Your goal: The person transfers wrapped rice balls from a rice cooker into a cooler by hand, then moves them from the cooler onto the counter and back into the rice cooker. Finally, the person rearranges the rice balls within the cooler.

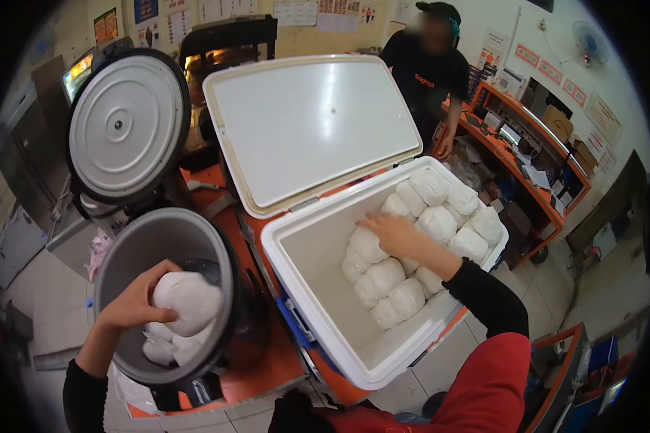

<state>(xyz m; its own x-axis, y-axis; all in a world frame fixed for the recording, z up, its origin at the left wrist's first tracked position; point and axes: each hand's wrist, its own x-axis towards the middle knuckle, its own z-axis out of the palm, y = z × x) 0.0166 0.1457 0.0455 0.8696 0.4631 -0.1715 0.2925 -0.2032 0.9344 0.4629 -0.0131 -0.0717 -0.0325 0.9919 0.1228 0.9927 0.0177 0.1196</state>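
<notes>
My left hand [139, 297] is closed around a round white wrapped bundle [188, 302], holding it at the mouth of a deep grey-lined cooker pot [112, 256]. Below it in the pot lie more white bundles [160, 348]. My right hand [401, 238] reaches into a white cooler box [300, 270] and lies over a wrapped bundle [367, 245], its fingers stretched out. Several similar bundles [437, 225] are stacked along the box's far and right parts. The undersides of the right fingers are partly hidden.
The cooler's lid [318, 123] stands raised behind the box, and the cooker's round lid [128, 124] is tipped up. Both containers stand on an orange table [267, 386]. A person in a dark shirt [426, 79] stands behind, near an orange counter [513, 155] holding papers and boxes.
</notes>
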